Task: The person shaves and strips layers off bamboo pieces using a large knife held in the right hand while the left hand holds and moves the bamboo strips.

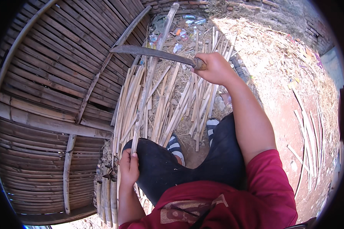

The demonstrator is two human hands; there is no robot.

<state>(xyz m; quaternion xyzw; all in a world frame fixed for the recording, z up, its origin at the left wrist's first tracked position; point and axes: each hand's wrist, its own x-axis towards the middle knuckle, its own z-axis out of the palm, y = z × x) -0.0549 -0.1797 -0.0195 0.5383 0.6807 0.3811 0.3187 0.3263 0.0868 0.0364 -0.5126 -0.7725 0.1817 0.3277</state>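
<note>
My right hand (215, 68) is closed round the wooden handle of a machete (153, 52). Its long, dark, slightly curved blade points left and passes across a long bamboo strip (150, 72); whether the two touch I cannot tell. The strip's near end is gripped by my left hand (129, 168), beside my left knee, and it runs away from me toward the brick wall. Beneath and around it, many split bamboo strips (166, 103) lie on the ground in front of my feet.
On the left stands a bamboo slat wall (61, 65) with pole supports. Several bamboo poles (110, 198) are beside my left forearm. More thin strips (311, 141) lie on the sunlit dirt at right. Litter (177, 47) and straw are scattered near the far brick wall (256, 8).
</note>
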